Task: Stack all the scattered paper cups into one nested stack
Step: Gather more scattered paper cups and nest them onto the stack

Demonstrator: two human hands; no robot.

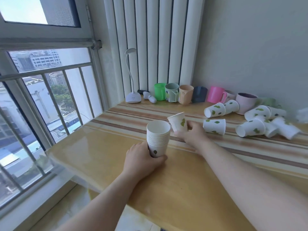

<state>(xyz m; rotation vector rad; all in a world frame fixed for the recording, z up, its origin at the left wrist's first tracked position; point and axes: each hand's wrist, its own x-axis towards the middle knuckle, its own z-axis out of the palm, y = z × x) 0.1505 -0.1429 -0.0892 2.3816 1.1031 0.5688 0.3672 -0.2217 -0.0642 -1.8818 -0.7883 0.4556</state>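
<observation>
A nested stack of white paper cups (158, 135) with green leaf prints stands upright on the wooden table (183, 189). My left hand (143, 160) grips the stack at its base. Just right of the stack's rim, my right hand (191, 133) holds a single paper cup (178, 123), tilted with its mouth toward the upper left. One loose cup (214, 126) lies on its side to the right of that hand. Several more cups lie tumbled in a pile (260, 124) at the far right, some partly nested in each other.
A row of coloured plastic mugs (181, 95) stands along the back by the radiator. A white desk lamp (132, 97) sits at the back left. A window with bars (50, 97) runs along the table's left edge. A striped cloth (233, 144) covers the table's far part.
</observation>
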